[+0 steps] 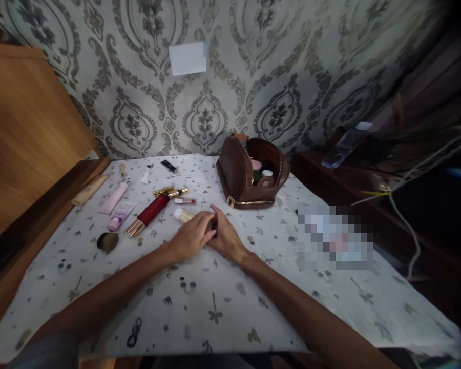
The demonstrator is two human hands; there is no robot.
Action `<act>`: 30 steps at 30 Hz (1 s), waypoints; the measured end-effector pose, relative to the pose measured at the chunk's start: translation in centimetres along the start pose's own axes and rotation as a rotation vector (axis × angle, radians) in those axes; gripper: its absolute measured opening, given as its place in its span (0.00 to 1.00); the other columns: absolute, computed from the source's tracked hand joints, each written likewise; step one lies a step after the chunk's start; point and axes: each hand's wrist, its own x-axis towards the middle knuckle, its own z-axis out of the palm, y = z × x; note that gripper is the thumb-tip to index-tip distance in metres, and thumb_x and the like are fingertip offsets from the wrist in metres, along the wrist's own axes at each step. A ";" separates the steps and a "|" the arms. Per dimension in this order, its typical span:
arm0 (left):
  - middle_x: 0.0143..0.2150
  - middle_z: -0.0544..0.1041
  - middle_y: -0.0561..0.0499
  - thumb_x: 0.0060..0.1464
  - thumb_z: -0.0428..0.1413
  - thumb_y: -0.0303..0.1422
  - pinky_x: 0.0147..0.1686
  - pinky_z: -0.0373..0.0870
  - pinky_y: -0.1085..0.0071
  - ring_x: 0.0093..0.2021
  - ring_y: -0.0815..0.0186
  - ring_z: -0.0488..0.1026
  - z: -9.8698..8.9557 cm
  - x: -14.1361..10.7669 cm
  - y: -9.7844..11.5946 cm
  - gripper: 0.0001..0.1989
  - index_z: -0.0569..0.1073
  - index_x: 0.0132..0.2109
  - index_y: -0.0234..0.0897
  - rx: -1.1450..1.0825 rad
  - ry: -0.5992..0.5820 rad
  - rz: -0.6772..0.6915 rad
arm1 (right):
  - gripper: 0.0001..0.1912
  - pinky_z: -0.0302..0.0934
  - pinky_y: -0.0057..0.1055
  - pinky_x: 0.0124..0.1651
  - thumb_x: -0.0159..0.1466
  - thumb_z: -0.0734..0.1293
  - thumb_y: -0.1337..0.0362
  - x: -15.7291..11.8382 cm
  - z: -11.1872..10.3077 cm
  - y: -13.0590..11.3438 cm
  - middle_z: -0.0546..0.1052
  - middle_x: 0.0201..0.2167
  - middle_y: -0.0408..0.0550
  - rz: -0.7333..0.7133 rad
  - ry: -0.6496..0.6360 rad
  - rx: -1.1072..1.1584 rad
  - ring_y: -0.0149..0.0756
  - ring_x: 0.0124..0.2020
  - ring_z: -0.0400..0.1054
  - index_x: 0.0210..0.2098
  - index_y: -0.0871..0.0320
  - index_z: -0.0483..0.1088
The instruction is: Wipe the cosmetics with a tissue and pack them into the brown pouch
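My left hand (194, 237) and my right hand (227, 240) meet over the middle of the patterned cloth, fingers curled toward each other. Something small and dark shows between them, too hidden to name. Just beyond my left hand lies a small bottle with a white cap (182, 216), partly covered by the fingers; whether it is held is unclear. A pink-and-white lipstick (185, 201) lies behind it. To the left are a red tube with gold ends (152, 211) and gold tubes (164, 190). An open brown bag (249, 174) with items inside stands behind my right hand.
Farther left lie a purple-patterned tube (120, 216), a pink tube (114, 198), a beige tube (90, 190) and a round dark item (108, 241). A blurred-out object (335, 238) lies at the right. Beyond the table edge are a clear bottle (346, 146) and white cables (407, 225).
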 end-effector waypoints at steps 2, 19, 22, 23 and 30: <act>0.54 0.74 0.39 0.65 0.48 0.33 0.59 0.66 0.53 0.56 0.55 0.72 0.7 -0.2 0.1 0.18 0.62 0.60 0.36 0.112 -0.054 0.040 | 0.50 0.65 0.45 0.55 0.53 0.72 0.66 0.0 0.0 0.0 0.71 0.52 0.56 -0.009 -0.001 0.034 0.46 0.52 0.69 0.69 0.56 0.44; 0.24 0.74 0.52 0.57 0.52 0.38 0.30 0.63 0.70 0.26 0.62 0.72 -2.8 2.0 -6.6 0.12 0.74 0.28 0.39 -0.301 0.194 -0.534 | 0.27 0.61 0.47 0.57 0.57 0.70 0.71 0.2 -0.8 -0.7 0.73 0.50 0.52 -0.121 -0.085 -0.083 0.46 0.52 0.65 0.55 0.56 0.67; 0.22 0.73 0.54 0.55 0.53 0.39 0.27 0.63 0.71 0.24 0.63 0.72 -2.7 2.1 -6.9 0.12 0.74 0.29 0.40 -0.351 0.212 -0.565 | 0.26 0.63 0.45 0.56 0.57 0.69 0.73 0.3 -0.8 -0.7 0.71 0.50 0.51 -0.180 -0.089 -0.074 0.45 0.52 0.65 0.55 0.55 0.68; 0.21 0.73 0.54 0.55 0.54 0.39 0.26 0.62 0.71 0.23 0.63 0.71 -2.8 2.0 -7.0 0.11 0.74 0.29 0.40 -0.364 0.217 -0.575 | 0.27 0.63 0.44 0.56 0.57 0.68 0.73 0.2 -0.7 -0.7 0.70 0.50 0.52 -0.197 -0.085 -0.073 0.44 0.53 0.65 0.55 0.54 0.67; 0.17 0.68 0.55 0.54 0.56 0.41 0.24 0.59 0.70 0.19 0.65 0.67 -3.1 2.1 -7.4 0.14 0.73 0.25 0.39 -0.438 0.200 -0.600 | 0.26 0.62 0.48 0.57 0.59 0.68 0.73 0.4 0.0 -2.2 0.72 0.51 0.56 -0.325 -0.102 -0.301 0.50 0.53 0.63 0.57 0.59 0.67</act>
